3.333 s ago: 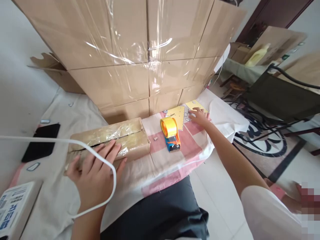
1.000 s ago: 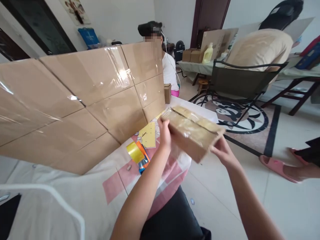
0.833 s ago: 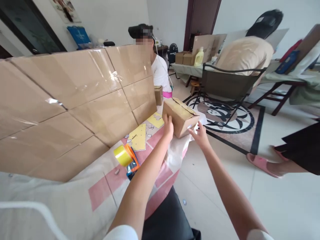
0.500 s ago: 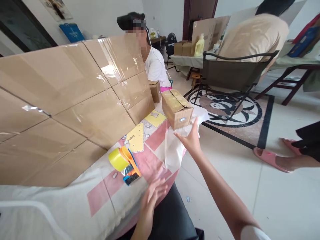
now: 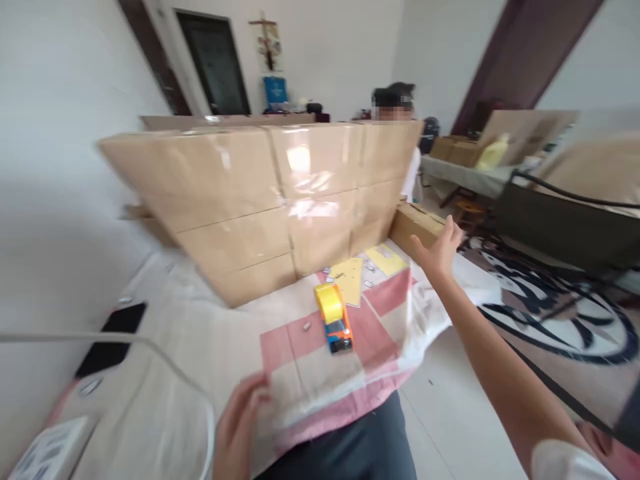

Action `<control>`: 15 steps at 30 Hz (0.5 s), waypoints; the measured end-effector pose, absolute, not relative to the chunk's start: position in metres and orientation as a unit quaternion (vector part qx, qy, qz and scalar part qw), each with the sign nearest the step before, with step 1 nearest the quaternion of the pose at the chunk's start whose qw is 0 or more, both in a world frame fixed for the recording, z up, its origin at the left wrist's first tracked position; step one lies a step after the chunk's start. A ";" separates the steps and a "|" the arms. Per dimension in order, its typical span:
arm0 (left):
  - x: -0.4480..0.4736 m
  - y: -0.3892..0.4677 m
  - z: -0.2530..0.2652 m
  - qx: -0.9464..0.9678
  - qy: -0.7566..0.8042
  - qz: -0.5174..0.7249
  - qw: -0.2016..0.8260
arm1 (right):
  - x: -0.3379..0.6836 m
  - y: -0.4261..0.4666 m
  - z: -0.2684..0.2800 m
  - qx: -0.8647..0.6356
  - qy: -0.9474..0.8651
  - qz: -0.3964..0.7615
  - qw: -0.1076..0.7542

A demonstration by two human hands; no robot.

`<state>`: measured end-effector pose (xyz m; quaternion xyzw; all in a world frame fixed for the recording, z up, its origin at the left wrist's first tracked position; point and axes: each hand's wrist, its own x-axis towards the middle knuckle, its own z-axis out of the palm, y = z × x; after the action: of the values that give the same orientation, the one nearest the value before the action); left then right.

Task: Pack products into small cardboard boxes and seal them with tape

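Note:
At the right end of the table a small cardboard box [image 5: 413,225] sits close to the large taped cardboard partition [image 5: 250,193]. My right hand [image 5: 441,252] is at the box's near end, thumb and fingers spread apart; whether it touches the cardboard I cannot tell. Low over the near part of the table is my left hand [image 5: 244,407], slightly blurred, with its fingers loosely stretched and nothing in them. Between the hands lies an orange and blue tape dispenser [image 5: 339,328] with a yellow roll of tape [image 5: 329,301].
A white cable [image 5: 165,357] crosses the left side of the table, near a black flat object [image 5: 111,340] and a white box-like item [image 5: 53,450]. A person with a headset [image 5: 395,100] is behind the partition. At the right stands a dark folding chair [image 5: 565,227].
My view has swung left, bringing more of the table's left side into sight. The small box appears closer to the partition, with my right hand still beside it.

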<state>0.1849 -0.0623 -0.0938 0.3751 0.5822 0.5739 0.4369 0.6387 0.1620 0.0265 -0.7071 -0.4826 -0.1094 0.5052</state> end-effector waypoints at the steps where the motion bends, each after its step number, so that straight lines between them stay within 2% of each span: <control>1: 0.176 -0.041 -0.083 0.378 0.563 0.620 0.395 | 0.598 0.160 0.032 -0.642 -0.534 -0.113 0.538; 4: 0.145 0.036 -0.053 0.296 0.511 0.755 0.286 | 0.446 0.143 0.039 -0.461 -0.680 -0.012 0.570; 8: 0.085 0.119 -0.040 0.234 0.531 0.785 0.220 | 0.234 0.122 0.024 -0.286 -0.817 0.179 0.468; 10: 0.050 0.144 -0.044 0.212 0.556 0.777 0.206 | 0.151 0.132 0.016 -0.312 -0.834 0.235 0.390; 12: 0.017 0.166 -0.049 0.200 0.588 0.760 0.193 | 0.087 0.160 0.015 -0.398 -0.813 0.272 0.327; 15: -0.023 0.203 -0.051 0.235 0.626 0.724 0.170 | 0.025 0.219 0.025 -0.526 -0.738 0.296 0.301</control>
<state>-0.0234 0.2028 -0.0512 0.2353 0.6259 0.7238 0.1703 0.0255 0.2193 0.0250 -0.5256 -0.7384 0.2964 0.3011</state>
